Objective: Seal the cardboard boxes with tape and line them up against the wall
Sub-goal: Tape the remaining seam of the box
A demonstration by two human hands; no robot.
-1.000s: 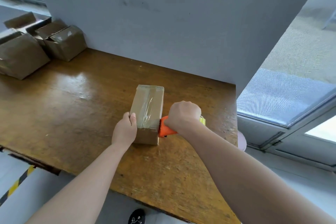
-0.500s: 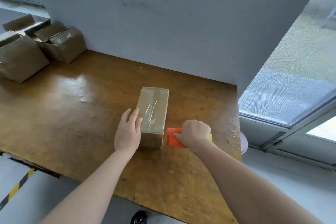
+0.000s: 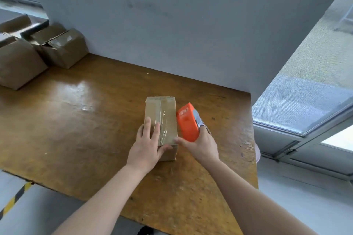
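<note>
A small cardboard box (image 3: 164, 112) lies on the wooden table (image 3: 80, 120), its top seam covered by clear tape. My left hand (image 3: 148, 144) rests flat on the near end of the box top, fingers spread and thumb over the front edge. My right hand (image 3: 200, 145) grips an orange tape dispenser (image 3: 187, 124) just right of the box, tilted up with its nose pointing away. The right thumb touches the box's near right corner.
Several other cardboard boxes (image 3: 63, 47) sit at the far left against the grey wall (image 3: 172, 25), some with flaps open. The table's right edge (image 3: 254, 139) drops to a floor and a window frame. A yellow-black striped line (image 3: 15, 198) marks the floor at lower left.
The right hand lifted the tape dispenser off the table and tilted it up beside the box. The left hand slid from the box's left side onto its top.
</note>
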